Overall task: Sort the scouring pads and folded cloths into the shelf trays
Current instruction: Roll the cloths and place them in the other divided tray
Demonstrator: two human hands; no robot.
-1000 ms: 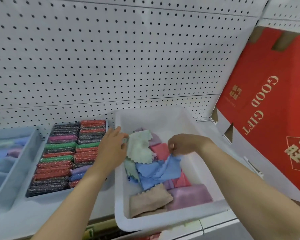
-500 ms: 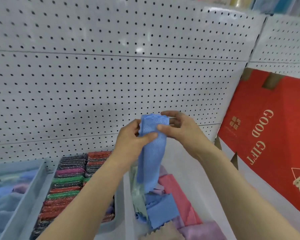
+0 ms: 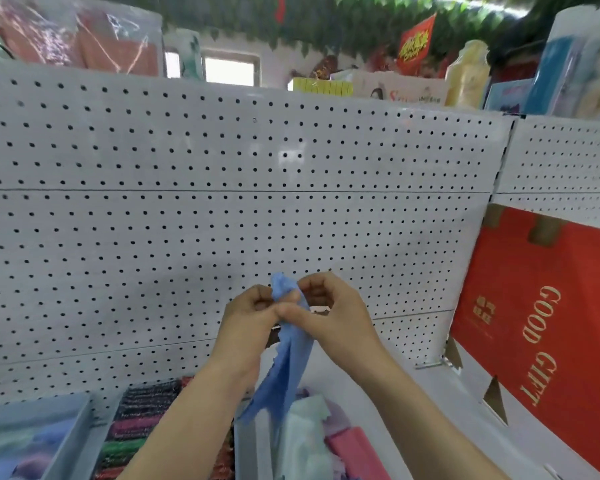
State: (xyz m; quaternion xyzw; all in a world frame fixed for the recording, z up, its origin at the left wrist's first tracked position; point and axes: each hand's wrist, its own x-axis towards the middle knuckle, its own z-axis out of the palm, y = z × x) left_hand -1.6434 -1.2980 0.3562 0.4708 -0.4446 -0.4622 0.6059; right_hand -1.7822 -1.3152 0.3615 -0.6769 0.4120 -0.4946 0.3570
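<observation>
both hands pinch the top of a blue cloth (image 3: 293,358): left hand (image 3: 248,315) and right hand (image 3: 329,308) close together before the pegboard (image 3: 187,237), cloth hanging above the white tray (image 3: 253,448).

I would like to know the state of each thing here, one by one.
blue cloth: held up, hanging loose, not folded
left hand: pinches the cloth's top
right hand: pinches the cloth's top
scouring pads: packed in tight rows
white bin: holds loose cloths
</observation>
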